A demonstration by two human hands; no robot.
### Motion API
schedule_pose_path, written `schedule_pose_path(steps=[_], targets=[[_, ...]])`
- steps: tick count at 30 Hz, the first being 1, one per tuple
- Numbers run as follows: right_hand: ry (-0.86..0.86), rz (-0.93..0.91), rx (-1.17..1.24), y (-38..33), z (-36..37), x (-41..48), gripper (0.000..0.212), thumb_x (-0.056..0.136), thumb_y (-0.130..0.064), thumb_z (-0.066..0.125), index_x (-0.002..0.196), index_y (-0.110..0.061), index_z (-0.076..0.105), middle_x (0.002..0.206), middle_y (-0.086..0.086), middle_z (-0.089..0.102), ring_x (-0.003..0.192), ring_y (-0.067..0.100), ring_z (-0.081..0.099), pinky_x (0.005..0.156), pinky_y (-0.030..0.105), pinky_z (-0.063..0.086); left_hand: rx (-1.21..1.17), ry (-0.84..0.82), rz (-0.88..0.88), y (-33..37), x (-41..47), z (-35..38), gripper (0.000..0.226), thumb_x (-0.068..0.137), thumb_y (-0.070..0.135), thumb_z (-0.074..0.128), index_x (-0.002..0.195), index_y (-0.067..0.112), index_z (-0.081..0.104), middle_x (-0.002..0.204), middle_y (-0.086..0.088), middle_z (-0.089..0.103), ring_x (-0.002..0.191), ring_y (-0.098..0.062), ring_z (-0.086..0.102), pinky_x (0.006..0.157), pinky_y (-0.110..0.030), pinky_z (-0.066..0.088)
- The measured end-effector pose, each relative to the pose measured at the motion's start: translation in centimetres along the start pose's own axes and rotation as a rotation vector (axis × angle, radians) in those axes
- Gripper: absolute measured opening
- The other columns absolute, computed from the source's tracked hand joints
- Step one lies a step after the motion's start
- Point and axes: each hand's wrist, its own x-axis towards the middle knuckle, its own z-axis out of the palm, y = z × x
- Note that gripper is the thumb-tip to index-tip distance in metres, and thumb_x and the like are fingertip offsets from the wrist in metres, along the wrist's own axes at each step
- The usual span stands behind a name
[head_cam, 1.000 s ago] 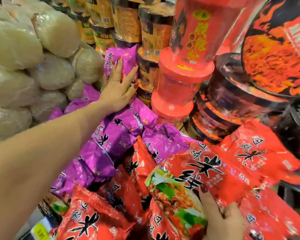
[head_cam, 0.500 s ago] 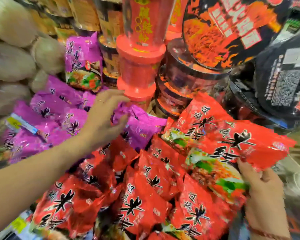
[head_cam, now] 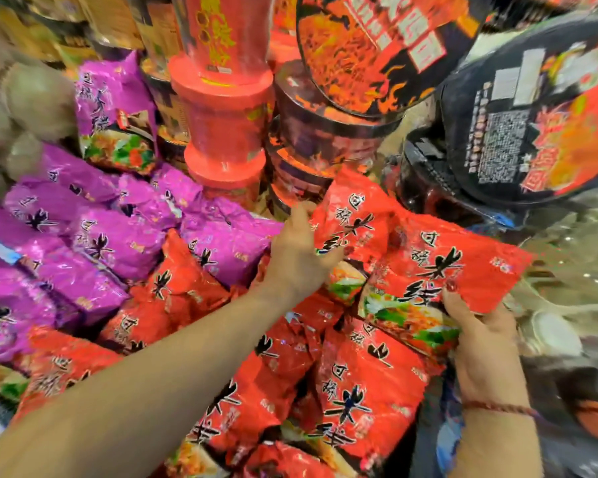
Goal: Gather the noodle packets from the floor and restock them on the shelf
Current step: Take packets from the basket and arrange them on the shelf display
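Red foil crinkles under the right hand [head_cam: 480, 343], which pinches the near edge of a red noodle packet [head_cam: 439, 270] between thumb and fingers, the thumbnail pressed onto its printed face. Just to the left, the left hand [head_cam: 297, 253] curls around the edge of a second red packet [head_cam: 353, 219] at the far end of the pile, fingers closed on it and the bare forearm stretched across the stock from the near left. Both packets sit above a heap of matching red packets [head_cam: 356, 391] filling the near part of the shelf. Purple noodle packets [head_cam: 118, 236] lie stacked to the left of the red ones, one standing upright behind them. Behind the pile rise red noodle tubs [head_cam: 221, 108] and dark bowl noodles [head_cam: 325, 132], with a large black bowl [head_cam: 532, 108] tilted at the far right.
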Motion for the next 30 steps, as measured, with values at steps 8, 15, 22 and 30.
schedule_pose_path(steps=[8,15,22,30], targets=[[0.011,-0.042,0.01,0.7,1.4,0.6,0.021,0.082,-0.014,0.066,0.102,-0.021,0.064,0.091,-0.011,0.072,0.087,0.006,0.066,0.078,0.027,0.054,-0.257,0.21,0.067,-0.8,0.4,-2.0,0.063,0.08,0.002,0.069,0.128,0.017,0.031,0.113,-0.012,0.059,0.104,-0.021,0.061,0.093,-0.041,0.049],[0.325,-0.453,-0.52,1.6,3.5,2.0,0.072,0.077,-0.013,0.064,0.14,0.001,0.032,0.136,0.015,0.043,0.126,0.013,0.044,0.113,0.039,0.031,0.324,0.147,0.24,-0.7,-0.1,-1.5,0.08,0.089,0.021,0.06,0.151,0.004,0.012,0.156,-0.023,0.014,0.145,-0.034,0.012,0.121,-0.036,0.009],[0.207,-0.697,-1.278,3.2,5.1,0.6,0.065,0.088,-0.055,0.047,0.146,-0.029,0.036,0.156,0.014,0.026,0.144,0.036,0.021,0.113,0.058,0.012,0.682,-0.079,0.601,-2.3,0.5,-1.7,0.064,0.088,0.052,0.053,0.146,0.031,0.037,0.157,-0.006,0.026,0.143,-0.04,0.017,0.116,-0.05,0.011],[0.191,-0.665,-1.317,3.9,5.2,1.3,0.072,0.085,-0.062,0.05,0.147,-0.028,0.035,0.157,0.01,0.027,0.144,0.034,0.022,0.112,0.059,0.02,0.726,-0.157,0.623,-2.8,1.2,-1.5,0.06,0.091,0.056,0.048,0.145,0.031,0.038,0.156,-0.009,0.029,0.143,-0.04,0.022,0.114,-0.051,0.02]])
